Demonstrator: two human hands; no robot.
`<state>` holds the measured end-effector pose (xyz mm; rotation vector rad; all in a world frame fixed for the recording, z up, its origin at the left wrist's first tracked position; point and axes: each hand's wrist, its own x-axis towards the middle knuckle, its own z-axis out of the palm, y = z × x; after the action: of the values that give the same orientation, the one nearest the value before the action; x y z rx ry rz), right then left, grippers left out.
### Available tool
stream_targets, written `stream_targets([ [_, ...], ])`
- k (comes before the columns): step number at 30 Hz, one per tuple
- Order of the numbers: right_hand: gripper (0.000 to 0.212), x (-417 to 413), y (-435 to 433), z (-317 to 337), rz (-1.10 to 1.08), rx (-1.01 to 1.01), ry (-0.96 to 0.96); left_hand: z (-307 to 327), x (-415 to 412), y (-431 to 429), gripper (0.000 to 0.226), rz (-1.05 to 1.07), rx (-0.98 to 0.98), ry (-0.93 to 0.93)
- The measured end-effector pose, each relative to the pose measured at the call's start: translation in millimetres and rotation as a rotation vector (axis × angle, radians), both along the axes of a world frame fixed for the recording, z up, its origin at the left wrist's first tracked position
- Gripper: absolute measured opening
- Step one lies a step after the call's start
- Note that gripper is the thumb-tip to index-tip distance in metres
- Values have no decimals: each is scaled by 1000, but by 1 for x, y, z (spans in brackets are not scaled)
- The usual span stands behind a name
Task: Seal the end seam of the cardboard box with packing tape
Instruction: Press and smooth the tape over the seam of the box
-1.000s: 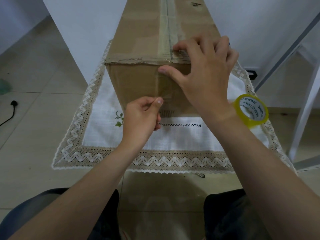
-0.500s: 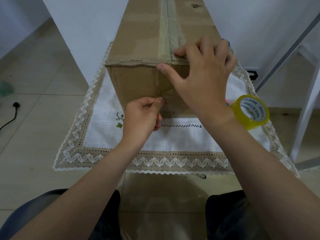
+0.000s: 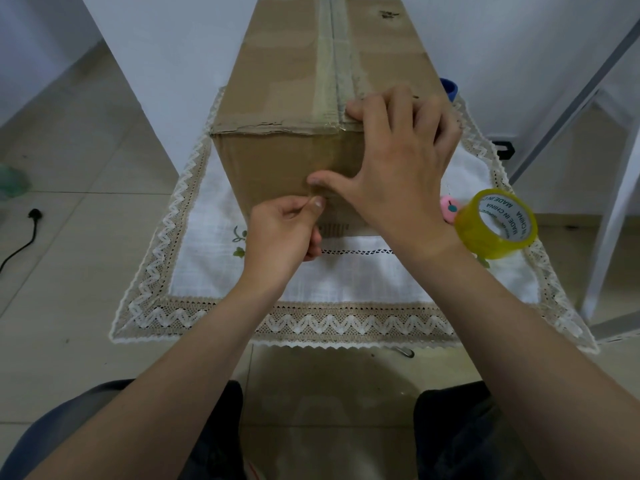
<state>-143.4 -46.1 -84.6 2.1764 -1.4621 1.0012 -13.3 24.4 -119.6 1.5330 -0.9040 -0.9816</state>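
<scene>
A long cardboard box (image 3: pixel 277 161) stands on a lace-edged white cloth (image 3: pixel 346 282), its near end facing me. A strip of clear tape runs along the top seam and down over the near end. My right hand (image 3: pixel 398 168) lies over the box's near top edge, fingers on the top, thumb pressing the tape onto the end face. My left hand (image 3: pixel 284 233) pinches the tape's lower end between thumb and forefinger at the bottom of that face. A yellow roll of packing tape (image 3: pixel 495 223) sits on the cloth just right of my right wrist.
A small pink object (image 3: pixel 449 208) lies beside the tape roll, and a blue object (image 3: pixel 449 87) peeks out behind the box's right side. White frame legs (image 3: pixel 609 216) stand at the right. A black plug and cable (image 3: pixel 33 220) lie on the tiled floor at left.
My right thumb has slid down the end face from the top edge toward my left hand. My left hand has kept its pinch in place.
</scene>
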Motion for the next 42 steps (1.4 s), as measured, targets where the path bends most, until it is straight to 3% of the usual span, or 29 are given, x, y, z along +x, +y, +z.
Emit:
stream_targets([
  [4, 57, -9, -7, 11, 111, 48, -180, 2, 1, 0, 12, -10, 13, 20],
  [7, 46, -9, -10, 13, 107, 20, -210, 3, 1, 0, 13, -7, 14, 22],
  [15, 50, -13, -8, 1, 147, -29, -140, 4, 1, 0, 11, 5, 13, 12],
  [22, 70, -21, -7, -1, 170, 17, -63, 2, 1, -1, 9, 8, 16, 4],
  [30, 39, -15, -11, 4, 175, -14, -259, 2, 1, -1, 9, 16, 21, 1],
  [38, 65, -27, -11, -10, 220, -52, -56, 2, 0, -1, 13, 17, 14, -4],
  [42, 39, -26, -13, -5, 245, -78, -196, 1, 0, -1, 8, 17, 11, -9],
])
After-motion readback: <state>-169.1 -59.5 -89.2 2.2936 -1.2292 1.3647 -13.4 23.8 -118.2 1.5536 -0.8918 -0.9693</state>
